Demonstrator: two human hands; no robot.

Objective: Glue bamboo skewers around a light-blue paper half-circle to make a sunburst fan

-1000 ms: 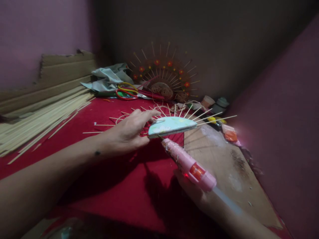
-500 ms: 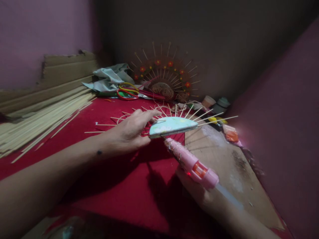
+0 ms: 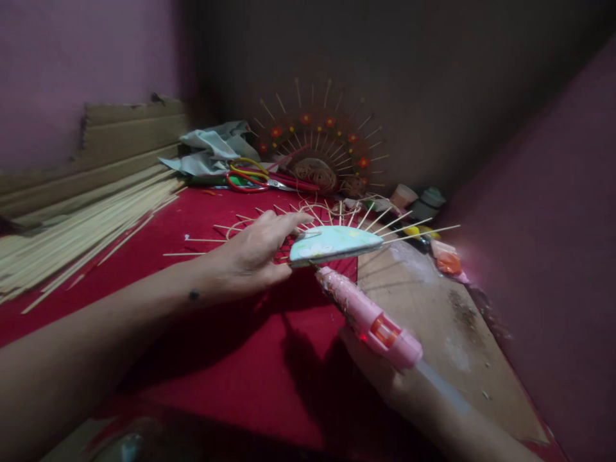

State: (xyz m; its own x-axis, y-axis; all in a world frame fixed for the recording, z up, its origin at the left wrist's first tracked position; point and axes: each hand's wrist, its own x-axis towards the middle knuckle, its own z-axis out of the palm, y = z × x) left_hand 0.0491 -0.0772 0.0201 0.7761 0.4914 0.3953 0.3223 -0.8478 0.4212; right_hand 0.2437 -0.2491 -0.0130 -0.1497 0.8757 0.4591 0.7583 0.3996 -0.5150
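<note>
My left hand (image 3: 262,247) grips the left end of a pale blue half-round piece (image 3: 337,242), thumb below and fingers above. Thin wooden sticks (image 3: 392,223) fan out from the curved far side of that piece. In my right hand (image 3: 373,366) is a pink hot glue gun (image 3: 370,314) with a red light lit and a clear glue stick (image 3: 443,385) poking out of its back. The gun's nozzle is at the straight near edge of the half-round piece, left of its middle; whether it touches is too small to tell.
Loose sticks (image 3: 96,228) lie in a pile at left by torn cardboard (image 3: 135,131). Behind are scissors (image 3: 248,179), a cloth (image 3: 212,151) and a flower-decorated stick fan (image 3: 312,138). A wooden board (image 3: 433,321) lies at right on the red surface (image 3: 231,372).
Almost nothing differs. The glue gun's nozzle has shifted very slightly left along the near edge, and both hands keep their hold.
</note>
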